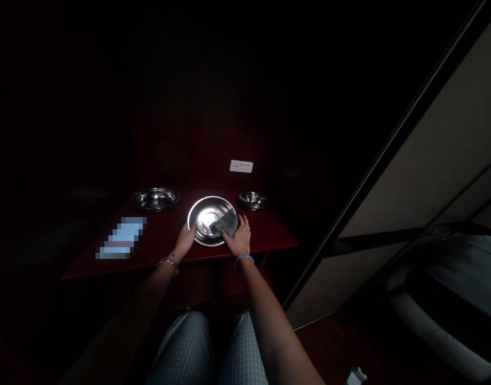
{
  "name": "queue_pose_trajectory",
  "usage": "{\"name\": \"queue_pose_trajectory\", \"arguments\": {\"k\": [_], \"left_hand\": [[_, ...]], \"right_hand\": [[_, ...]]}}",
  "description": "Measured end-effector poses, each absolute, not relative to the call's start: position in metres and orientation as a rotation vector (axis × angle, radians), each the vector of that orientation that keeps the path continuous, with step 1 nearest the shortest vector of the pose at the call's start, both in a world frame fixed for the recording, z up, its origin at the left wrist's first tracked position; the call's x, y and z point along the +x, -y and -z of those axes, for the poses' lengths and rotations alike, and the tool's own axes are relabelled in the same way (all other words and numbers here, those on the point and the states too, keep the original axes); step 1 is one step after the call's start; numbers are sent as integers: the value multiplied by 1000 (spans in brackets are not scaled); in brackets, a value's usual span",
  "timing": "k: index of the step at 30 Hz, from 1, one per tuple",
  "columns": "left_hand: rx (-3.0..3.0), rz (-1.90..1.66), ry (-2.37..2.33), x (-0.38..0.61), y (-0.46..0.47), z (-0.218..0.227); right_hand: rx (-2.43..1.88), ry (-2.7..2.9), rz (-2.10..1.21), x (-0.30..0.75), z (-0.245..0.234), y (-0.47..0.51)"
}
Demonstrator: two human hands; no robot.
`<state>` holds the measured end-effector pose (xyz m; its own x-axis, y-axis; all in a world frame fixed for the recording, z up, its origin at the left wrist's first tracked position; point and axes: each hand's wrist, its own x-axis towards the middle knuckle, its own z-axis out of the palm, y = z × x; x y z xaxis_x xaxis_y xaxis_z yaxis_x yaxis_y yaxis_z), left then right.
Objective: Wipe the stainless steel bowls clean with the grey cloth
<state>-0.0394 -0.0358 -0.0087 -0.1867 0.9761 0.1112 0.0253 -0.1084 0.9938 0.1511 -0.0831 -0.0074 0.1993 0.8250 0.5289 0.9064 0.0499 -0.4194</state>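
A shiny steel bowl, wide and shallow, is tilted toward me at the front of the dark red table. My left hand grips its left rim, thumb on the inside. On the right side, my right hand holds a grey cloth against the bowl's inner wall and rim. Part of the cloth hangs down into the bowl. The fingers behind the cloth and under the left rim are partly hidden.
Steel dishes sit at the table's back left, and smaller steel bowls at the back right. A blurred-out pale rectangle lies at left. A white socket plate is on the wall. A pale panel stands at right.
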Motion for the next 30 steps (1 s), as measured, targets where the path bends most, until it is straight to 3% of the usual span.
{"name": "queue_pose_trajectory", "arguments": {"k": [6, 30], "left_hand": [[1244, -1461, -1242, -41, 32, 18], [1245, -1497, -1251, -42, 31, 17]], "right_hand": [[-1877, 1655, -90, 152, 1, 84], [-1902, 1671, -73, 148, -5, 87]]}}
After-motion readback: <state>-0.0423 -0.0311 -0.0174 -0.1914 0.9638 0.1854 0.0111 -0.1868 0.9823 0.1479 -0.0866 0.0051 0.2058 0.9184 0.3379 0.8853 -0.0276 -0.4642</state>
